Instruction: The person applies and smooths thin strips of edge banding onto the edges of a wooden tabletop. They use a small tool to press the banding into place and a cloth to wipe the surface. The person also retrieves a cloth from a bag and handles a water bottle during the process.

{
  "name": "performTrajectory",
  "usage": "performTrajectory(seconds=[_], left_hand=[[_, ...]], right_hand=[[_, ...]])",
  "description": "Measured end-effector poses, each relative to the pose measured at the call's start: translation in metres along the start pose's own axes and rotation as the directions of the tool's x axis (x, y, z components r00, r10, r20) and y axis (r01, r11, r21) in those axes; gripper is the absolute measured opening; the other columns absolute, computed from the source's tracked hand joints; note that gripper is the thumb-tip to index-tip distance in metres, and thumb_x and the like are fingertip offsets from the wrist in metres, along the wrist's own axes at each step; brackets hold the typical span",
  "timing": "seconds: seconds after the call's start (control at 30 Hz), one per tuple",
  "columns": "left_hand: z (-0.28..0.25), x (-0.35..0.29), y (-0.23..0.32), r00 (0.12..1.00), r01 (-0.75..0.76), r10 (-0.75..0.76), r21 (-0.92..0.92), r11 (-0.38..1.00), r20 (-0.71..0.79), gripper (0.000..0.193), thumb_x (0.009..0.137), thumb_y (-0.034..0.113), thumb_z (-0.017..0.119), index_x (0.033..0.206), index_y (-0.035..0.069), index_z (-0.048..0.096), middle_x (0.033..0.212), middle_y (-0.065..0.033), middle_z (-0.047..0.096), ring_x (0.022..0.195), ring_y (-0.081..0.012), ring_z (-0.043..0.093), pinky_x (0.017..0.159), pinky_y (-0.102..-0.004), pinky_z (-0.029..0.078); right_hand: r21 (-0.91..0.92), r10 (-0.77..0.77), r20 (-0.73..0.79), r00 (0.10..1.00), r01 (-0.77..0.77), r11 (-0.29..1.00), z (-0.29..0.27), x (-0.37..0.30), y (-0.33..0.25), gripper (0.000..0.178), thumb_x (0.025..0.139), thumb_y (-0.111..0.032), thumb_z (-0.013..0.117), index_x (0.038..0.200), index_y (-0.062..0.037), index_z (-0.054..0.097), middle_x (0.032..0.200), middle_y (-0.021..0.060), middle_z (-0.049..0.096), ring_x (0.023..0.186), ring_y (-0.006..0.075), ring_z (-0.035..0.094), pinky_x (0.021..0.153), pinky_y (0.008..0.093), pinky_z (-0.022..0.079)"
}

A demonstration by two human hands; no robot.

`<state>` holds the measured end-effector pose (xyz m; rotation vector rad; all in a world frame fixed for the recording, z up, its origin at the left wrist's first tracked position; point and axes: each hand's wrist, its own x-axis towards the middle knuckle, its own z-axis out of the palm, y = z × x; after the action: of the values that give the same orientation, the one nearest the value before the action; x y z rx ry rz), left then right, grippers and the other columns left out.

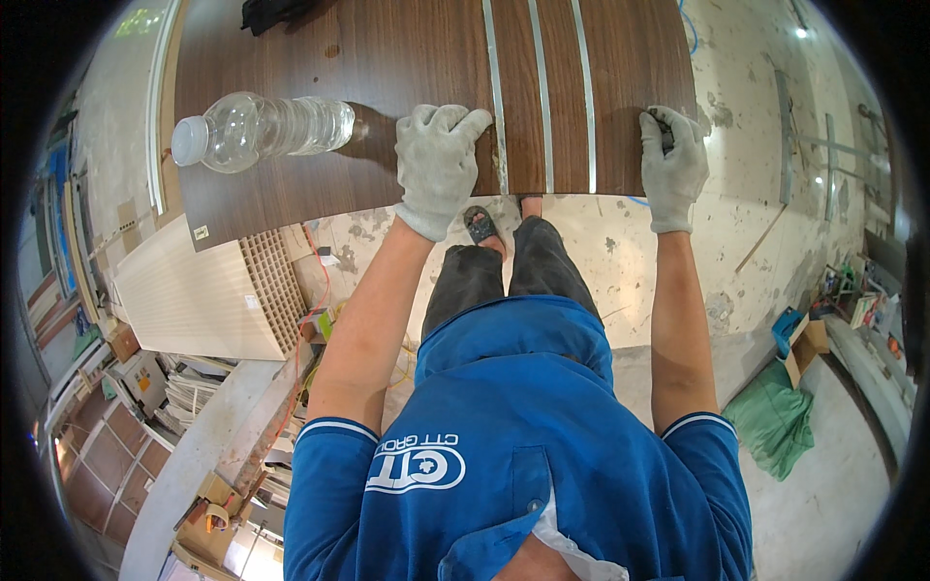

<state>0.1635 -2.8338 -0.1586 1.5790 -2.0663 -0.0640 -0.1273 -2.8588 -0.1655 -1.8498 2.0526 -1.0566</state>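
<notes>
A dark brown wood-grain panel (387,39) lies in front of me, with three pale grey lines or strips (541,97) running across it from far to near. My left hand (436,165), in a grey work glove, rests on the panel just left of the leftmost line. Its fingers are curled under and the thumb points toward that line; anything inside is hidden. At the panel's right edge, my right hand (675,169), gloved alike, has its fingers bent in toward the thumb. A dark gap shows between them, but what they grip cannot be made out.
A clear plastic bottle (281,131) with a white cap lies on its side, left of my left hand. Some black item (276,12) sits at the far edge. Below left stands a cream stack of hollow-core panels (203,295). Green cloth (775,421) and a cardboard box (806,349) lie right.
</notes>
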Motion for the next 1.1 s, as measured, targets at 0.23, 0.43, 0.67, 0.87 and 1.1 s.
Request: performTrajectory(seconds=[0.23,0.43,0.67,0.87,1.1], left_hand=[[-0.0104,-0.0068,0.0019,0.998,-0.011,0.015,-0.048,0.999,0.065,0.028,0.080,0.004,0.064,0.100,0.020,0.075,0.096,0.0009,0.070,0.095,-0.0259,0.063,0.087,-0.0429,0.049],[-0.0059,-0.0017,0.0035,0.997,0.079,-0.078,-0.046,0.996,0.022,0.024,0.081,0.004,0.065,0.099,0.018,0.075,0.096,-0.0010,0.070,0.096,-0.0272,0.063,0.087,-0.0443,0.049],[-0.0047,-0.0027,0.0047,0.996,0.050,-0.048,-0.016,0.999,0.072,0.022,0.084,0.007,0.071,0.103,0.016,0.077,0.099,-0.0060,0.071,0.097,-0.0300,0.063,0.089,-0.0438,0.047],[-0.0081,-0.0050,0.0019,0.999,0.006,-0.003,-0.069,0.998,0.044,0.025,0.082,0.005,0.064,0.099,0.019,0.074,0.096,-0.0001,0.070,0.095,-0.0270,0.063,0.087,-0.0434,0.049],[-0.0022,-0.0001,0.0053,0.994,0.095,-0.093,-0.040,0.995,0.054,0.018,0.088,0.009,0.070,0.103,0.016,0.077,0.101,-0.0056,0.071,0.098,-0.0297,0.063,0.089,-0.0436,0.047]], right_hand=[[-0.020,0.013,0.017,1.000,-0.013,1.000,-0.0010,0.0001,-0.0013,0.015,0.092,-0.022,0.077,0.100,-0.0103,0.075,0.095,0.0064,0.070,0.075,0.0181,0.067,0.071,0.0323,0.054],[-0.016,0.018,0.010,1.000,-0.018,1.000,-0.0007,0.0003,-0.0016,0.014,0.091,-0.022,0.078,0.099,-0.0102,0.075,0.094,0.0064,0.070,0.075,0.0180,0.067,0.071,0.0324,0.054],[-0.022,0.017,0.014,1.000,-0.016,1.000,-0.0012,0.0002,-0.0015,0.014,0.091,-0.022,0.078,0.100,-0.0101,0.075,0.094,0.0061,0.070,0.075,0.0178,0.067,0.071,0.0323,0.054],[-0.015,0.011,0.005,1.000,-0.011,1.000,-0.0002,-0.0003,-0.0017,0.014,0.092,-0.022,0.077,0.100,-0.0103,0.075,0.095,0.0062,0.070,0.075,0.0178,0.067,0.071,0.0324,0.054],[-0.031,0.008,0.023,1.000,-0.007,0.999,-0.0010,-0.0006,0.0003,0.016,0.092,-0.023,0.077,0.101,-0.0103,0.075,0.096,0.0058,0.069,0.074,0.0168,0.066,0.071,0.0319,0.054]])
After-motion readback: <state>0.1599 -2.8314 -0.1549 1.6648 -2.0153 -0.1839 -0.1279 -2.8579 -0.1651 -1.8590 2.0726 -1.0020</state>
